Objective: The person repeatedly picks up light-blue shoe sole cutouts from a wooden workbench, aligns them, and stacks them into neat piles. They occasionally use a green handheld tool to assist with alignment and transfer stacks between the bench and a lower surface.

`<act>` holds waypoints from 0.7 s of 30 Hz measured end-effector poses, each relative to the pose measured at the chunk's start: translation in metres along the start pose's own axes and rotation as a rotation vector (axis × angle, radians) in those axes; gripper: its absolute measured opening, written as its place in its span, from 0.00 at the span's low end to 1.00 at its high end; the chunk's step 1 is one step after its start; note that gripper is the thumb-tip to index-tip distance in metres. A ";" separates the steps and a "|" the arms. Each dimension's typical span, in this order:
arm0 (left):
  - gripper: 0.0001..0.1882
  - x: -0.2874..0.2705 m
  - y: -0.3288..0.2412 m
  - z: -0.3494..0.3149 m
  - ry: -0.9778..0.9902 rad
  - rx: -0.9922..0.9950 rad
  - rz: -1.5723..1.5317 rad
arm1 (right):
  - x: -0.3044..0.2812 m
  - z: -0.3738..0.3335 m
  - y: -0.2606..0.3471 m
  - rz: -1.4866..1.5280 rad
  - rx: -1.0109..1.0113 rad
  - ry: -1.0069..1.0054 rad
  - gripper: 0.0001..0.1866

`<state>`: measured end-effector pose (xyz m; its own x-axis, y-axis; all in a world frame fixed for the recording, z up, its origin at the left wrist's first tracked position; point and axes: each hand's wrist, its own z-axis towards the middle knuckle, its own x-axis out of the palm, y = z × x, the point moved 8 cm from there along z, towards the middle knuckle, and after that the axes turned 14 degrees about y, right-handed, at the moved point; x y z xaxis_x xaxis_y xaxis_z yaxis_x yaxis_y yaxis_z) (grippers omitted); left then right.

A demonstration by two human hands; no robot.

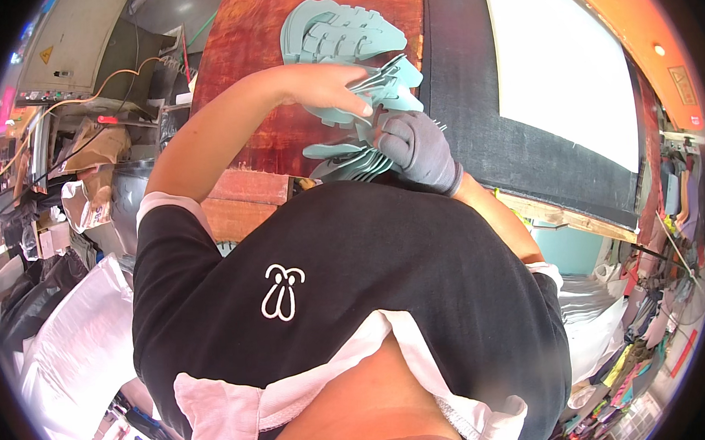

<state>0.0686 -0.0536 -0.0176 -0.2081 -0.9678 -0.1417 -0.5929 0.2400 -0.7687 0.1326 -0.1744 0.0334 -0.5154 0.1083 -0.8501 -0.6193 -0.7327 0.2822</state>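
Observation:
Pale teal cut pieces shaped like shoe uppers lie on a reddish-brown board. One stack of shoe upper pieces rests flat at the far side. My bare left hand is closed on a fanned bunch of shoe upper pieces, its thumb lying over the near edge. My right hand, in a grey glove, has its fingers curled at the near end of that bunch and appears to pinch the pieces; its fingertips are partly hidden. Close to my body, more teal pieces fan out in layers beside the glove.
The reddish board meets a dark table surface on the right, which bears a large white sheet. An orange machine frame borders the far right. Bags and boxes crowd the left.

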 end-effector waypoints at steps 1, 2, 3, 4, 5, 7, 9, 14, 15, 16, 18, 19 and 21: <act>0.32 -0.001 -0.002 0.002 -0.026 -0.029 0.038 | 0.000 -0.001 0.000 -0.002 -0.003 0.003 0.12; 0.32 -0.002 -0.004 0.003 -0.045 -0.049 0.071 | 0.001 -0.001 0.000 -0.001 0.001 0.017 0.12; 0.32 -0.003 -0.003 0.003 -0.061 -0.085 0.049 | 0.003 -0.002 0.001 -0.002 -0.002 0.040 0.12; 0.31 -0.004 -0.002 0.003 -0.070 -0.112 0.024 | 0.004 -0.002 0.001 -0.009 0.005 0.048 0.12; 0.31 -0.006 -0.001 0.003 -0.080 -0.140 -0.002 | 0.006 -0.002 0.001 -0.016 0.005 0.065 0.12; 0.31 -0.010 0.000 0.003 -0.081 -0.146 -0.093 | 0.009 -0.003 0.002 -0.031 0.005 0.090 0.11; 0.30 -0.017 0.002 0.003 -0.098 -0.118 -0.196 | 0.012 -0.004 0.003 -0.048 0.002 0.108 0.09; 0.16 -0.046 0.011 0.007 -0.119 0.051 -0.473 | 0.012 -0.010 0.010 -0.044 -0.076 0.042 0.09; 0.15 -0.050 0.011 0.007 -0.063 0.114 -0.521 | 0.012 -0.011 0.010 -0.039 -0.078 0.032 0.09; 0.13 -0.054 0.013 0.007 -0.039 0.149 -0.569 | 0.014 -0.012 0.010 -0.043 -0.084 0.040 0.09; 0.11 -0.066 0.010 0.003 -0.011 0.257 -0.538 | 0.015 -0.015 0.009 -0.049 -0.085 0.040 0.09; 0.11 -0.075 0.012 -0.001 -0.056 0.250 -0.545 | 0.017 -0.015 0.009 -0.039 -0.095 0.063 0.09; 0.12 -0.090 0.011 -0.009 -0.115 0.211 -0.432 | 0.020 -0.015 0.008 -0.020 -0.097 0.102 0.09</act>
<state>0.0738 0.0367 -0.0071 0.1158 -0.9805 0.1590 -0.4331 -0.1939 -0.8803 0.1258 -0.1882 0.0124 -0.4372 0.0583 -0.8975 -0.5663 -0.7931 0.2243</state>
